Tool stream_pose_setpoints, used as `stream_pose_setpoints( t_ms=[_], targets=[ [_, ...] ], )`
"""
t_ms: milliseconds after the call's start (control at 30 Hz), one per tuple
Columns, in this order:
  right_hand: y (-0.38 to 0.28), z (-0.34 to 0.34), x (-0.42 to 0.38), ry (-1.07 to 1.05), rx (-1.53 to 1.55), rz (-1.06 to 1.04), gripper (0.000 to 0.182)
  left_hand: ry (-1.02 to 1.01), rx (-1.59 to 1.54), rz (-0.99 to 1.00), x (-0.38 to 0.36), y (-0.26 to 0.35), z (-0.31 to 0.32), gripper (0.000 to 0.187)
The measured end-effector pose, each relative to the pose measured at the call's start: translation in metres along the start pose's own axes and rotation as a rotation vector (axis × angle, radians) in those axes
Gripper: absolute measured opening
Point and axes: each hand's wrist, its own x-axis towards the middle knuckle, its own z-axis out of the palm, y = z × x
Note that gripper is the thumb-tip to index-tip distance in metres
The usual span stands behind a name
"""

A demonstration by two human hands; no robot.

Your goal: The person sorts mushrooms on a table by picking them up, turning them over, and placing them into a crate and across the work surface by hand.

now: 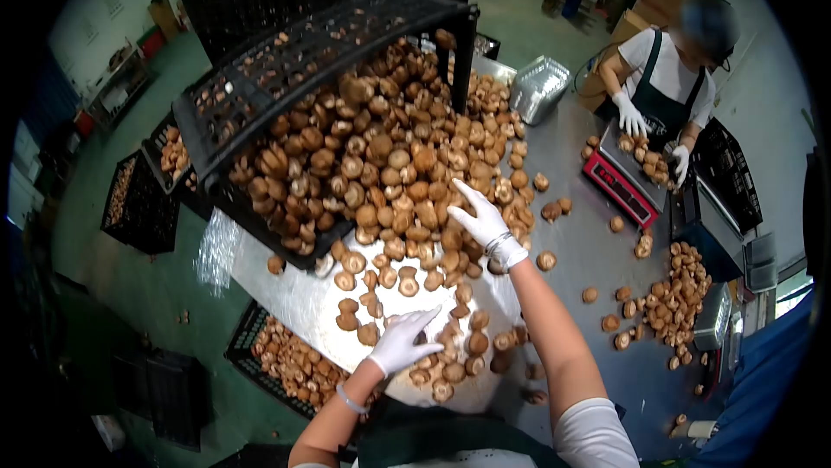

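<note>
Both my hands wear white gloves. My left hand [403, 343] is low over the metal table [286, 299], fingers apart, beside a small group of mushrooms [454, 371] near the table's front edge. Farther forward, my right hand [480, 221] reaches to the right side of the large mushroom heap [381, 156], its fingers spread against the mushrooms. Neither hand visibly holds anything. A black crate [320, 39] lies tipped on its side, and the brown mushrooms spill out of it onto the table.
At the right, a co-worker [662, 78] handles mushrooms on a red scale [619, 187]. Another mushroom pile [679, 299] lies at the table's right. Clear plastic trays [540, 90] stand behind the heap. A crate of mushrooms [294, 364] is below the table's left edge.
</note>
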Motion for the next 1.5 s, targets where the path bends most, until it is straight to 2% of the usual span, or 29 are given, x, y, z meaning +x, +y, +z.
stream_pose_setpoints(
  t_ms=[100, 167, 233, 267, 300, 367, 467, 500, 567, 600, 633, 700, 733, 767, 833, 867, 900, 967, 1000, 1033, 1067, 1100, 1233, 1300, 1367, 1400, 1433, 1500],
  targets=[
    [0.004, -0.015, 0.058, -0.072, 0.114, 0.111, 0.064, 0.273, -0.095, -0.22, 0.029, -0.027, -0.041, 0.053],
    [0.008, -0.011, 0.085, -0.129, 0.173, 0.126, 0.066, 0.494, 0.055, -0.307, 0.056, -0.048, -0.077, 0.051],
    [0.013, 0.002, 0.112, -0.194, 0.21, 0.141, 0.069, 0.555, 0.08, -0.407, 0.075, -0.102, -0.084, 0.053],
    [0.021, 0.01, 0.12, -0.246, 0.146, 0.12, 0.073, 0.549, -0.02, -0.454, 0.084, -0.125, -0.081, 0.055],
    [0.02, 0.016, 0.13, -0.297, 0.088, 0.097, 0.078, 0.568, 0.06, -0.413, 0.096, -0.137, -0.083, 0.056],
    [0.034, 0.036, 0.129, -0.275, 0.173, 0.072, 0.077, 0.61, 0.055, -0.498, 0.108, -0.135, -0.078, 0.056],
    [0.039, 0.033, 0.12, -0.262, 0.349, 0.105, 0.075, 0.735, 0.013, -0.424, 0.115, -0.13, -0.049, 0.057],
    [0.043, 0.032, 0.12, -0.29, 0.32, 0.067, 0.076, 0.779, -0.028, -0.409, 0.117, -0.125, -0.036, 0.058],
    [0.039, 0.03, 0.112, -0.286, 0.044, -0.052, 0.076, 0.743, 0.019, -0.392, 0.119, -0.102, -0.026, 0.059],
    [0.038, 0.031, 0.11, -0.281, -0.125, -0.077, 0.074, 0.712, -0.06, -0.423, 0.119, -0.105, -0.022, 0.057],
    [0.038, 0.027, 0.104, -0.372, -0.092, -0.003, 0.071, 0.673, -0.146, -0.462, 0.118, -0.106, -0.015, 0.056],
    [0.04, 0.031, 0.099, -0.324, -0.026, -0.016, 0.07, 0.681, -0.06, -0.495, 0.124, -0.113, -0.008, 0.049],
    [0.04, 0.034, 0.105, -0.365, 0.05, 0.089, 0.071, 0.675, -0.183, -0.551, 0.129, -0.12, -0.021, 0.047],
    [0.05, 0.041, 0.112, -0.224, 0.181, 0.0, 0.073, 0.663, -0.314, -0.58, 0.148, -0.122, -0.031, 0.045],
    [0.048, 0.046, 0.098, -0.231, 0.095, 0.086, 0.066, 0.706, -0.179, -0.532, 0.141, -0.126, -0.021, 0.045],
    [0.065, 0.057, 0.1, -0.286, -0.01, 0.032, 0.064, 0.691, -0.175, -0.501, 0.136, -0.134, -0.018, 0.045],
    [0.053, 0.055, 0.09, -0.203, -0.073, -0.13, 0.062, 0.673, -0.167, -0.472, 0.127, -0.139, -0.018, 0.045],
    [0.043, 0.041, 0.084, -0.441, -0.177, 0.043, 0.063, 0.664, -0.279, -0.43, 0.123, -0.131, -0.02, 0.04],
    [0.049, 0.041, 0.072, -0.413, -0.189, 0.051, 0.064, 0.6, -0.335, -0.451, 0.119, -0.115, -0.025, 0.036],
    [0.043, 0.035, 0.062, -0.473, -0.157, 0.08, 0.063, 0.533, -0.383, -0.476, 0.113, -0.103, -0.03, 0.031],
    [0.036, 0.028, 0.051, -0.446, -0.152, 0.047, 0.062, 0.407, -0.211, -0.316, 0.106, -0.115, -0.027, 0.024],
    [0.032, 0.026, 0.039, -0.424, -0.143, 0.012, 0.061, 0.49, -0.166, -0.179, 0.104, -0.098, -0.024, 0.021],
    [0.027, 0.019, -0.008, -0.463, -0.123, 0.055, 0.062, 0.27, -0.328, -0.275, 0.088, -0.066, -0.025, 0.025],
    [0.018, 0.013, -0.03, -0.59, -0.238, 0.049, 0.064, 0.197, -0.337, -0.242, 0.075, -0.053, -0.019, 0.029],
    [0.021, 0.01, -0.049, -0.603, -0.254, -0.114, 0.065, 0.071, -0.172, -0.1, 0.068, -0.047, -0.023, 0.037],
    [0.019, 0.002, -0.055, -0.645, -0.232, -0.118, 0.067, 0.034, -0.177, -0.11, 0.063, -0.04, -0.03, 0.037],
    [0.028, -0.004, -0.058, -0.563, -0.113, -0.262, 0.068, 0.003, -0.185, -0.118, 0.059, -0.032, -0.038, 0.037],
    [0.033, -0.04, -0.049, -0.573, 0.094, -0.216, 0.062, 0.174, -0.058, -0.173, 0.046, -0.033, -0.056, 0.033]
  ],
)
